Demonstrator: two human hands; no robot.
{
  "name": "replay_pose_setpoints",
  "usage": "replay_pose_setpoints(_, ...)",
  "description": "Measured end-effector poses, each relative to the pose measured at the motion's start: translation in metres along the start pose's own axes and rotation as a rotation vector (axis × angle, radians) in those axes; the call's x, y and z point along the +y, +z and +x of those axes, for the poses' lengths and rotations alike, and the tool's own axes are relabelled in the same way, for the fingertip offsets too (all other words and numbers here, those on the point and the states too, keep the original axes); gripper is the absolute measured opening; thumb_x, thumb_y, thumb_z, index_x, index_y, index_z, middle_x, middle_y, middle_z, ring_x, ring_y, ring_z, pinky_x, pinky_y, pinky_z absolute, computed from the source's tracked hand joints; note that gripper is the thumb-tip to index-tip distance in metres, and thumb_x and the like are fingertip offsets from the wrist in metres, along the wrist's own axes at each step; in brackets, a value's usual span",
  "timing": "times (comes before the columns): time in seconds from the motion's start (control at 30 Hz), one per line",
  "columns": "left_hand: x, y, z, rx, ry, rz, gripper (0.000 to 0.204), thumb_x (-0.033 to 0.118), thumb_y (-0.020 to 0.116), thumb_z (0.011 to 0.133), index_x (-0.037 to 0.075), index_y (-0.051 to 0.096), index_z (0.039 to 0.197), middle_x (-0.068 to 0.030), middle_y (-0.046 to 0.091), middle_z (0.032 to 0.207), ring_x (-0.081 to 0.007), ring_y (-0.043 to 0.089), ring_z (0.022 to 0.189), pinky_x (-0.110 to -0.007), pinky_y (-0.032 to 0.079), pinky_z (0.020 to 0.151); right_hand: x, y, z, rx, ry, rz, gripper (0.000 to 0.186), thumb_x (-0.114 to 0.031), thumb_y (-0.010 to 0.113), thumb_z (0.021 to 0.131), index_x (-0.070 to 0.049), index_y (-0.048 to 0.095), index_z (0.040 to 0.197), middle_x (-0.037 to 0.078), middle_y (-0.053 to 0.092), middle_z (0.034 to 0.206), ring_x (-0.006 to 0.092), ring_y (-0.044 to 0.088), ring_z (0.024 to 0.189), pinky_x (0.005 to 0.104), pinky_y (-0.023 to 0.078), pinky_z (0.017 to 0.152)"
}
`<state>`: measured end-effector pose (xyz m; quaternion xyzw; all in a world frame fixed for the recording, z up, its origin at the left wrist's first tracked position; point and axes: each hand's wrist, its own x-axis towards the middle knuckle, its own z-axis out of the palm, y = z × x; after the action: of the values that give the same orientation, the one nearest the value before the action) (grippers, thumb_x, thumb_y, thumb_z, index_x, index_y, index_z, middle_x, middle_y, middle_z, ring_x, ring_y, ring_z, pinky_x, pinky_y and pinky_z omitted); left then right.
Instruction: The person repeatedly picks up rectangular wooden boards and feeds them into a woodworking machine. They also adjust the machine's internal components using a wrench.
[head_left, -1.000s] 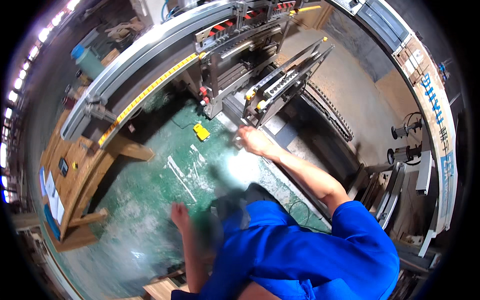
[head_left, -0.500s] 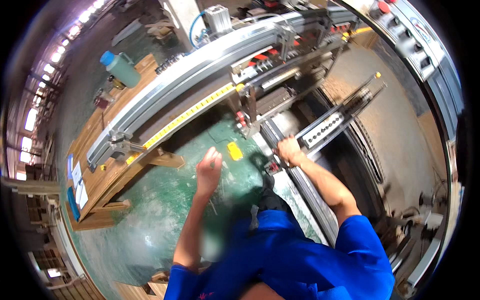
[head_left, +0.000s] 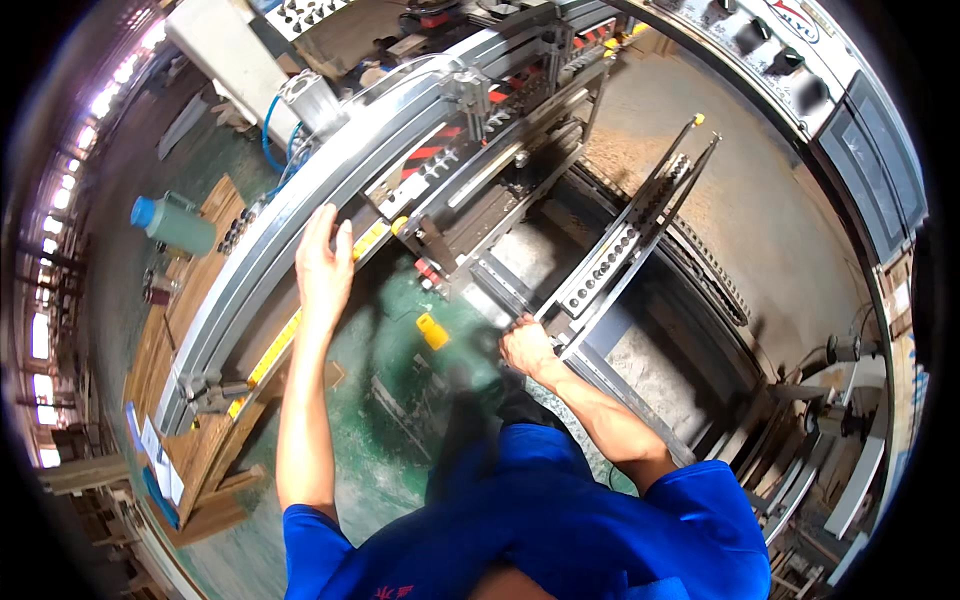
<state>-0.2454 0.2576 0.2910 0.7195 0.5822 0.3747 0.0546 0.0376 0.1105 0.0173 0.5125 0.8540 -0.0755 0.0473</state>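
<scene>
My left hand (head_left: 325,262) is raised with its fingers apart and holds nothing. It appears in front of a long silver metal rail (head_left: 265,262) and a yellow measuring strip (head_left: 272,352); whether it touches either, I cannot tell. My right hand (head_left: 527,345) is closed at the near end of a metal carriage (head_left: 600,268) with a row of black round knobs. Its fingers curl over the end, partly hidden. Under the carriage runs a dark metal guide rail (head_left: 625,385).
A yellow box-shaped object (head_left: 432,332) lies on the green floor. At left, a wooden bench (head_left: 210,455) bears papers and a green jug (head_left: 180,226) with a blue lid. A control panel (head_left: 760,60) with black knobs stands at upper right. Sawdust covers the floor beyond the carriage.
My left hand has moved forward and left, up to the long rail. My right hand stays at the carriage's end. The whole view has turned, shifting the machine leftward in the picture.
</scene>
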Motion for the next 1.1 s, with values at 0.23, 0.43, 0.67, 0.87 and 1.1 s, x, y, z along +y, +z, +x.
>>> replay_pose_setpoints(0.23,-0.038,-0.013,0.084,0.016,0.309,0.12,0.03,0.013,0.064,0.096,-0.004,0.062,0.121,-0.0241,0.063,0.124,-0.0411,0.058,0.12,-0.045,0.045,0.105,-0.006,0.0,-0.02,-0.045,0.149,0.123,0.029,-0.031,0.062,0.087,-0.008,0.074,0.075,0.011,0.072,0.087,0.0256,0.066,0.095,0.0388,0.046,0.097)
replay_pose_setpoints(0.43,-0.085,-0.024,0.113,0.087,0.431,0.164,0.025,0.006,0.065,0.093,-0.006,0.064,0.115,-0.025,0.064,0.119,-0.0419,0.059,0.119,-0.046,0.045,0.103,-0.013,-0.051,-0.037,-0.087,0.163,0.078,0.032,-0.034,0.055,0.098,-0.011,0.078,0.096,0.01,0.073,0.101,0.0241,0.064,0.105,0.0373,0.044,0.099)
replay_pose_setpoints(0.67,-0.123,0.032,0.032,-0.161,0.484,-0.212,0.013,-0.006,0.059,0.087,0.0,0.057,0.099,-0.0159,0.055,0.088,-0.0342,0.057,0.08,-0.045,0.048,0.072,-0.005,-0.03,-0.063,0.051,0.188,0.157,0.03,-0.032,0.067,0.088,-0.003,0.07,0.081,0.012,0.069,0.088,0.0274,0.064,0.099,0.039,0.047,0.098)
replay_pose_setpoints(0.87,-0.109,0.092,-0.029,-0.709,0.242,-0.246,0.015,0.0,0.055,0.091,-0.001,0.062,0.104,-0.0204,0.061,0.1,-0.0406,0.061,0.093,-0.046,0.051,0.076,0.0,-0.041,-0.055,-0.369,0.352,0.207,0.034,-0.036,0.064,0.091,-0.006,0.072,0.076,0.014,0.071,0.074,0.0322,0.071,0.079,0.0436,0.054,0.085)
replay_pose_setpoints(1.1,-0.085,0.195,-0.023,-0.891,0.091,-0.326,0.03,0.013,0.059,0.098,-0.004,0.054,0.122,-0.0265,0.058,0.114,-0.0477,0.057,0.106,-0.045,0.05,0.086,0.095,-0.043,0.067,-0.156,0.514,0.426,0.025,-0.028,0.062,0.095,-0.004,0.069,0.089,0.021,0.07,0.074,0.0386,0.071,0.073,0.05,0.054,0.064)
